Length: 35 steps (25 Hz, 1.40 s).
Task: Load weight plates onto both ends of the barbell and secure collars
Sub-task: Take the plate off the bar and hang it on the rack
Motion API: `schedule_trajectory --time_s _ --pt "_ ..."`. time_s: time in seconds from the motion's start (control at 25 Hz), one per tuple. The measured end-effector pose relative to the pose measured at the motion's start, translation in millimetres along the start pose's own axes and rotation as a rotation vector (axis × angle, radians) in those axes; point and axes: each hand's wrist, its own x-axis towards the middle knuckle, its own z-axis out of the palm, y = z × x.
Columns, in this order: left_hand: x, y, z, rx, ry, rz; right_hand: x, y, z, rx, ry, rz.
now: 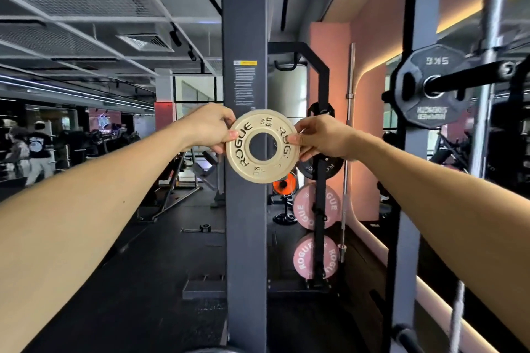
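Note:
A small cream plate (246, 157) marked ROGUE and 0.5 KG hangs upright at chest height in front of a dark rack post (245, 37). My left hand (209, 126) pinches its left rim between thumb and fingers. My right hand (322, 136) pinches its right rim the same way. At the upper right a black 5 KG plate (430, 86) sits on a dark sleeve (470, 74) beside a steel bar (487, 66). No collar shows in the view.
Pink ROGUE plates (307, 209) (304, 258) and a black plate (332, 166) hang on a storage post behind the rack. A bare barbell (348, 123) stands upright against the pink wall. Benches and a person (37, 152) are at the far left. Black floor lies below.

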Motion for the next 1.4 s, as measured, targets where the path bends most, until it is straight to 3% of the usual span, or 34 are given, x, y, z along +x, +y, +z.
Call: schedule_trajectory --time_s 0.4,0.64,0.96,1.4 --pt "46 214 203 -0.058 0.033 0.011 -102 157 -239 -0.04 -0.032 0.008" --pt "73 319 271 -0.059 0.018 0.047 -148 207 -352 -0.036 -0.002 0.002" --pt "94 382 286 -0.01 0.015 0.081 -160 226 -411 -0.011 0.013 -0.021" --pt "152 430 225 0.041 0.254 0.19 -104 172 -474 -0.104 0.156 -0.191"
